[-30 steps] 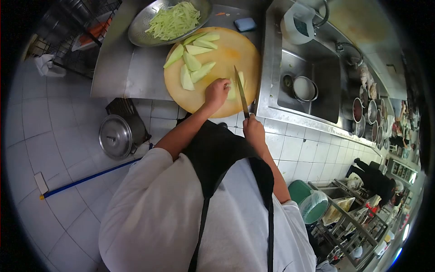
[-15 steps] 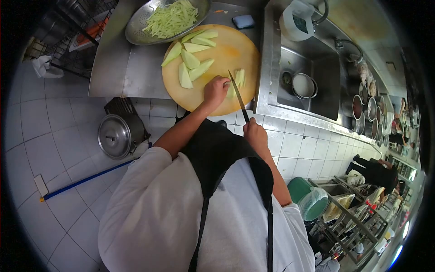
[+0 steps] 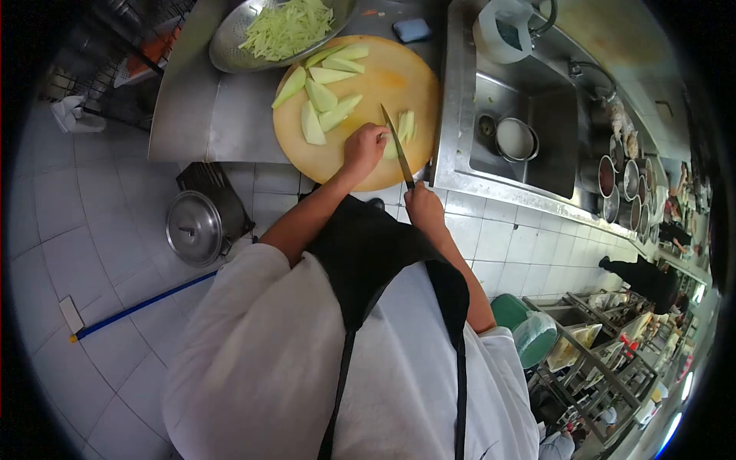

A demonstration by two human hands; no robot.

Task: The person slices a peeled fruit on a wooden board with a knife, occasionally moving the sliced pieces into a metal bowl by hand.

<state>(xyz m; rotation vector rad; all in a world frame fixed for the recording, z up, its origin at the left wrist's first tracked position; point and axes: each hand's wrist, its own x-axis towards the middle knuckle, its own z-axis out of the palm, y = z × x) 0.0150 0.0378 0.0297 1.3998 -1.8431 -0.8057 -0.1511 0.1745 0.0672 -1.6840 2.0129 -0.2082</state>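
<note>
My right hand (image 3: 424,205) is wrapped round the handle of a long kitchen knife (image 3: 399,146). Its blade points away from me across a round wooden cutting board (image 3: 418,84). My left hand (image 3: 365,147) has its fingers curled against a pale green vegetable piece (image 3: 391,150) beside the blade; the fingers partly hide that piece. Just right of the knife lie thin cut strips (image 3: 406,125). Several peeled, pale green wedges (image 3: 321,96) rest on the board's left half.
A metal colander (image 3: 227,47) full of shredded pale green vegetable (image 3: 287,29) stands beyond the board. A blue sponge (image 3: 412,30) lies near the sink (image 3: 548,115), which holds a round bowl (image 3: 514,139). A lidded pot (image 3: 195,228) stands lower left.
The knife and my right hand have shifted slightly away from me and to the left, the tip reaching farther over the board. My left hand stays nearly in place.
</note>
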